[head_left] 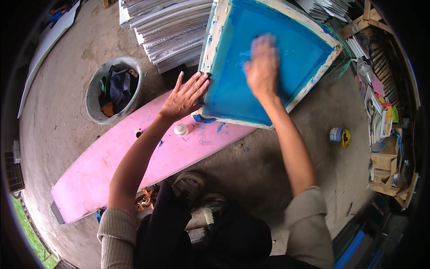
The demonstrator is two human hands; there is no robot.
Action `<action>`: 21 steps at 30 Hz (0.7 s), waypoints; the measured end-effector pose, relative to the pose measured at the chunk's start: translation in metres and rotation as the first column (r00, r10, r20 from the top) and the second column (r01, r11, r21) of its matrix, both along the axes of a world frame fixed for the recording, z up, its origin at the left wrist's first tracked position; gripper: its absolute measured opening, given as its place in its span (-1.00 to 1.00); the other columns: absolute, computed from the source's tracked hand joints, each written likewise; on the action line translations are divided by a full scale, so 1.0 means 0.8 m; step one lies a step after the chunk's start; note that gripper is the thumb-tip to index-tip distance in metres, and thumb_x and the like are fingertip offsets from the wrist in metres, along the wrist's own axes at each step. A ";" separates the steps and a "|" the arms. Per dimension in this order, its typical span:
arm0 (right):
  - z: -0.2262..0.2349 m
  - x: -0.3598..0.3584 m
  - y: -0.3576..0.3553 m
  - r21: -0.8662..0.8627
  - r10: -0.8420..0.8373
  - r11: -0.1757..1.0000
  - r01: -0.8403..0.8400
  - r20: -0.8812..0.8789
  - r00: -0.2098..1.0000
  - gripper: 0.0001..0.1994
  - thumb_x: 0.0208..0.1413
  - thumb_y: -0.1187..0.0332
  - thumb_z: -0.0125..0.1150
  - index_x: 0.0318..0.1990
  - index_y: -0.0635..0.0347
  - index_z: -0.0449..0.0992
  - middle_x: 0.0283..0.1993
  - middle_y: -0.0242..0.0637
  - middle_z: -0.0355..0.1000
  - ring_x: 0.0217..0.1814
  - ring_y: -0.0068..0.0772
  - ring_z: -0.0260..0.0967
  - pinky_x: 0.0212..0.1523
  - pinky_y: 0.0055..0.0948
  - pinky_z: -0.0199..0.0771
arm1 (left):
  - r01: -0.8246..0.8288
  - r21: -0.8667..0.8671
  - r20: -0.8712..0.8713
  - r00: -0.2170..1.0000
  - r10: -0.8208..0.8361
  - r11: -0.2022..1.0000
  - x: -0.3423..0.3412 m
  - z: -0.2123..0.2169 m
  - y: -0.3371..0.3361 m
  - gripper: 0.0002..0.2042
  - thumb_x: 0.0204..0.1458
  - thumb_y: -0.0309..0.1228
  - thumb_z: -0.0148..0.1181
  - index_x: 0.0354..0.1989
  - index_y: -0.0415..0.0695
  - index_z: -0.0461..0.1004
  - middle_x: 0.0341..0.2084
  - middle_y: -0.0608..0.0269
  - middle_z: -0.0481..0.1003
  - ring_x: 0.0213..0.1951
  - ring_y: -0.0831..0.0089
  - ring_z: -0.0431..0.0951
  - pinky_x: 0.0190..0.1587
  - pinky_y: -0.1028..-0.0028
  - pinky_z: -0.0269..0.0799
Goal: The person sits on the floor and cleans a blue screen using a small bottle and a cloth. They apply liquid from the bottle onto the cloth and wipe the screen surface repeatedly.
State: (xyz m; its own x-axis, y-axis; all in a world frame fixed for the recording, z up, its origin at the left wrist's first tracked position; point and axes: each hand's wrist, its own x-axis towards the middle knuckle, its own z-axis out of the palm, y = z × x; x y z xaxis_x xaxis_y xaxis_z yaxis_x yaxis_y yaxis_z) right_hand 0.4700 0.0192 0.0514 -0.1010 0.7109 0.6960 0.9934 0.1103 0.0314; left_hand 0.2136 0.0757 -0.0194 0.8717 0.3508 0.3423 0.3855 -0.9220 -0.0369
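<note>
A silk-screen printing frame (244, 120) with blue mesh and pale, paint-stained edges is propped at a tilt at the far end of a pink board. My left hand (184, 95) rests with fingers spread against the frame's left edge, holding nothing. Over the upper middle of the mesh is my right hand (263, 67), its fingers blurred by motion. Whether anything lies under that palm cannot be made out. Light blue marks show on the mesh beside it. A small white round container (181, 129) stands on the pink board (103, 179), below my left wrist.
Left of the board stands a grey bucket (92, 96) with dark cloths inside. White sheets (168, 33) are stacked behind it. A yellow-rimmed can (339, 136) sits on the floor at right, before a cluttered shelf (385, 161). My shoes (214, 210) are near the board's edge.
</note>
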 end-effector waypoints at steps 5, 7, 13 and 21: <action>0.046 0.043 0.018 -0.254 0.306 0.946 -0.201 0.500 0.810 -0.32 0.05 0.09 0.10 0.27 0.21 0.09 0.36 -0.16 0.00 0.44 -0.28 -0.14 0.32 -0.15 -0.01 | -0.022 0.033 -0.016 1.000 0.022 0.999 0.001 0.004 0.006 -0.16 -0.13 0.02 0.16 0.31 -0.08 -0.03 0.32 0.28 -0.02 0.34 0.33 -0.04 0.31 -0.03 -0.21; 0.040 0.028 0.023 -0.086 -0.001 0.996 0.025 0.267 0.964 -0.34 0.07 0.10 0.08 0.29 0.15 0.07 0.37 -0.20 -0.02 0.44 -0.31 -0.15 0.34 -0.17 -0.04 | -0.032 0.036 -0.038 0.999 0.033 0.999 0.001 0.006 0.006 -0.16 -0.13 0.02 0.16 0.31 -0.08 -0.02 0.32 0.27 -0.02 0.34 0.33 -0.04 0.31 -0.03 -0.21; 0.031 0.027 0.011 -0.425 0.421 0.874 -0.235 0.423 0.802 -0.36 0.09 0.08 0.02 0.31 0.04 0.04 0.39 -0.38 -0.03 0.44 -0.42 -0.14 0.37 -0.15 -0.14 | -0.023 0.058 -0.034 0.999 0.025 0.998 -0.001 0.007 0.008 -0.16 -0.13 0.04 0.15 0.31 -0.05 -0.04 0.32 0.30 -0.02 0.34 0.35 -0.04 0.31 -0.03 -0.21; -0.022 -0.031 -0.010 -0.377 0.184 0.921 -0.096 0.206 0.961 -0.29 -0.01 0.06 0.13 0.30 0.04 0.09 0.40 -0.29 -0.04 0.44 -0.36 -0.17 0.39 -0.16 -0.21 | -0.035 0.066 -0.054 0.998 0.039 0.997 0.002 0.004 0.007 -0.12 -0.19 0.06 0.18 0.31 -0.04 -0.02 0.32 0.31 -0.01 0.34 0.34 -0.04 0.29 -0.10 -0.18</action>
State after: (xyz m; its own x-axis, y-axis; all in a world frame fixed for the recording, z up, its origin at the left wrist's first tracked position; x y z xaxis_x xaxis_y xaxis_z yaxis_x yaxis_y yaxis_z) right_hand 0.4449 0.0109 0.0337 -0.3456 0.8746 0.3400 0.9360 0.2955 0.1913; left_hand 0.2149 0.0815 -0.0166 0.8766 0.3615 0.3176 0.4151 -0.9020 -0.1187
